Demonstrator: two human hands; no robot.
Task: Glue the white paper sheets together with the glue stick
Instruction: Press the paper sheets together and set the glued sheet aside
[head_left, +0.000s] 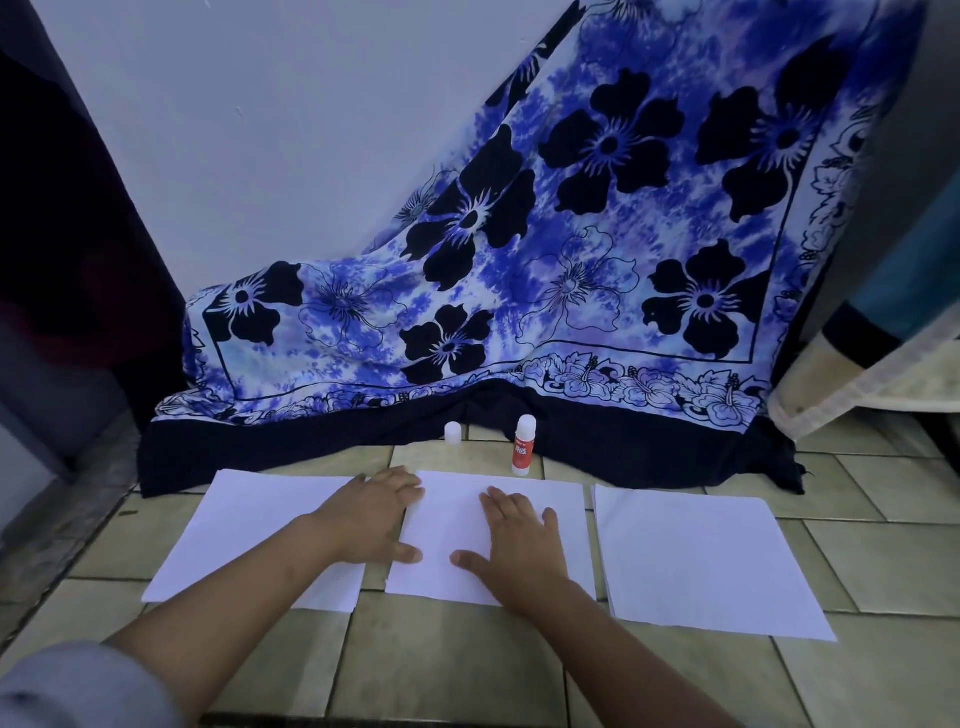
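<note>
Three white paper sheets lie side by side on the tiled floor: a left sheet (244, 540), a middle sheet (457, 525) and a right sheet (701, 561). My left hand (371, 512) rests flat across the left sheet's right edge, fingertips touching the middle sheet. My right hand (522, 543) lies flat on the middle sheet, fingers spread. Neither hand holds anything. Beyond the middle sheet, a glue stick (522, 446) with a red label stands upright and uncapped. Its white cap (453, 433) stands to its left.
A blue floral cloth (571, 234) hangs down the wall behind, and its dark hem lies on the floor just past the glue stick. Folded fabric (857, 374) is at the right. Beige floor tiles (441, 665) stretch toward me.
</note>
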